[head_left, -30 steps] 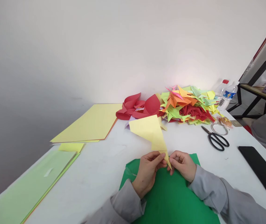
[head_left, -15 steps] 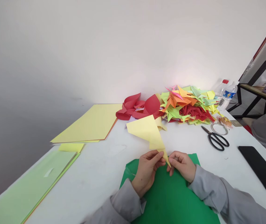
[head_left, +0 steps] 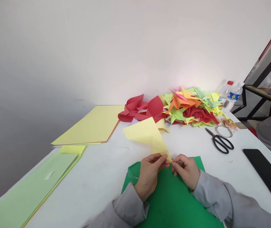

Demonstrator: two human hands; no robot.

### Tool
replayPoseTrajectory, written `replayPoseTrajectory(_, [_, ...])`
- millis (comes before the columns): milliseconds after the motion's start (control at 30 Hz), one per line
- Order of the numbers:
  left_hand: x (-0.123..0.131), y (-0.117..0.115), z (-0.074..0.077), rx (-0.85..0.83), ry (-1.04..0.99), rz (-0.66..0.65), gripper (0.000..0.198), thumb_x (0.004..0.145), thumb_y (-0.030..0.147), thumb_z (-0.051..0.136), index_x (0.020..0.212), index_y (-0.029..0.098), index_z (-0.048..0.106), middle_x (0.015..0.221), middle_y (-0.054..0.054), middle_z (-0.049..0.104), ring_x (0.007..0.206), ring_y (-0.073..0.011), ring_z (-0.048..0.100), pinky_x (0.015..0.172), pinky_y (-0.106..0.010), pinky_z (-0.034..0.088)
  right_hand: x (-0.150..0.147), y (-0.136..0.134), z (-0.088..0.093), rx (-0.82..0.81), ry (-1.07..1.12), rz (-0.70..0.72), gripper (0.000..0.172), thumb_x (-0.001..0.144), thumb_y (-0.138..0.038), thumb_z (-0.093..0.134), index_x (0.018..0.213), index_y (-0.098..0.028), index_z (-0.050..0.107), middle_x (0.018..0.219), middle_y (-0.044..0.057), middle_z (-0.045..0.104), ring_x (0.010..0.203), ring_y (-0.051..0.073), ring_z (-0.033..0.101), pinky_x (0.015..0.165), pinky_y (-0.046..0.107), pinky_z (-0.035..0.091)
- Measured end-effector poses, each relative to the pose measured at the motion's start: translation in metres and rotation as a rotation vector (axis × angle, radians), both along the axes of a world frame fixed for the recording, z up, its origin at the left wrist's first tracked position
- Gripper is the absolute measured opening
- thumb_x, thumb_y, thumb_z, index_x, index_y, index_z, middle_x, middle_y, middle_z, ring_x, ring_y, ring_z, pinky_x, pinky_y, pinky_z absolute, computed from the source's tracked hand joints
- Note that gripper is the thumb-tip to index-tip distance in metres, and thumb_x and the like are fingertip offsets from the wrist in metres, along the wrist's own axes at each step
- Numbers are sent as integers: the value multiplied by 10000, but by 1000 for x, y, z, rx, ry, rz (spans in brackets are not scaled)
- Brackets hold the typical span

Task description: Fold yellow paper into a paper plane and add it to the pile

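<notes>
Beyond both hands (head_left: 148, 176) (head_left: 188, 171), yellow paper (head_left: 148, 133), tip (head_left: 169, 157) between them

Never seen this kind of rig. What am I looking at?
No machine: these are a person's two bare hands in grey sleeves. Every picture comes from one head-worn camera looking forward and down. The left hand holds a folded yellow paper; the right hand pinches its narrow tip. Beneath them is a green sheet on a white table. Farther back are red paper pieces and a colourful folded-paper pile. On the right are scissors and what looks like a black phone.
</notes>
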State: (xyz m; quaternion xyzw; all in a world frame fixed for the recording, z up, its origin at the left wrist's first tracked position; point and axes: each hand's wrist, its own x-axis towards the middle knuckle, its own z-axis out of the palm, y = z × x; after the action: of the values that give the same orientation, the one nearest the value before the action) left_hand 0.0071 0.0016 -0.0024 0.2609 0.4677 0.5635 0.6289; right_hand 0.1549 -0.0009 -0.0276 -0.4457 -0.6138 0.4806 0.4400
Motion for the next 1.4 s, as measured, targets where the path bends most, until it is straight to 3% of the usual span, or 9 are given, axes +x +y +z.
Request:
replayPoseTrajectory(133, [1, -1, -1, -4, 30, 5, 368, 433, 374, 903, 585, 131, 673, 521, -13, 658, 505, -126, 613, 530, -222, 528, 0, -1, 1, 19, -21, -7, 321, 827, -509, 582, 718, -207, 569, 562, -21, 617, 435, 104, 551, 441, 232, 422])
replayPoseTrajectory(267, [2, -2, -1, 20, 62, -15, 353, 466, 390, 887, 575, 132, 672, 517, -16, 654, 506, -134, 609, 520, -233, 526, 0, 2, 2, -73, 44, 25, 374, 814, -571, 569, 768, -200, 556, 559, -26, 615, 426, 101, 543, 436, 227, 415])
replayPoseTrajectory(400, [2, -4, 0, 42, 80, -79, 325, 487, 357, 884, 567, 117, 682, 495, -27, 643, 456, -123, 575, 491, -233, 505, -1, 4, 2, -156, 35, 92, 437, 786, -636, 558, 787, -201, 520, 485, -66, 549, 345, 73, 427, 369, 201, 315])
replayPoseTrajectory(533, [-1, -2, -1, 58, 57, -79, 328, 509, 378, 870, 622, 118, 705, 489, -11, 623, 451, -107, 548, 470, -220, 489, -1, 3, 5, -138, 12, 86, 464, 792, -668, 528, 743, -208, 493, 436, -91, 470, 348, 59, 340, 379, 199, 267])
replayPoseTrajectory(767, [-7, 4, -1, 85, 2, -60, 339, 523, 389, 864, 644, 123, 693, 497, 8, 587, 479, -98, 531, 472, -217, 484, 0, 4, 4, -96, 20, 53, 496, 795, -705, 500, 752, -211, 490, 429, -100, 412, 397, 76, 360, 428, 214, 293])
replayPoseTrajectory(900, [-5, 2, 0, 129, -45, -116, 335, 583, 322, 857, 826, 144, 711, 822, -57, 705, 754, -173, 647, 677, -283, 547, 0, 3, 2, -102, 21, 41, 485, 826, -702, 457, 794, -218, 469, 469, -91, 471, 369, 71, 350, 396, 209, 268])
replayPoseTrajectory(1000, [-3, 1, 0, 187, -114, -198, 318, 657, 333, 824, 880, 146, 696, 875, -71, 710, 842, -196, 653, 800, -318, 527, 0, 1, 2, -86, -8, 115, 482, 836, -700, 445, 783, -220, 453, 497, -72, 527, 359, 70, 384, 390, 205, 284])
replayPoseTrajectory(1200, [-9, 5, 2, 175, -155, -179, 308, 665, 339, 825, 837, 150, 653, 786, -33, 671, 712, -142, 616, 729, -283, 531, 0, 0, 1, -70, -53, 185, 499, 826, -699, 469, 745, -207, 472, 544, -25, 601, 369, 73, 452, 399, 204, 329])
replayPoseTrajectory(1400, [-19, 10, 8, 215, 26, -153, 367, 664, 380, 797, 916, 177, 624, 851, -11, 629, 662, -112, 561, 647, -254, 512, 1, -2, 1, -43, -38, 164, 470, 864, -658, 462, 788, -197, 518, 559, -19, 616, 385, 82, 478, 414, 213, 344])
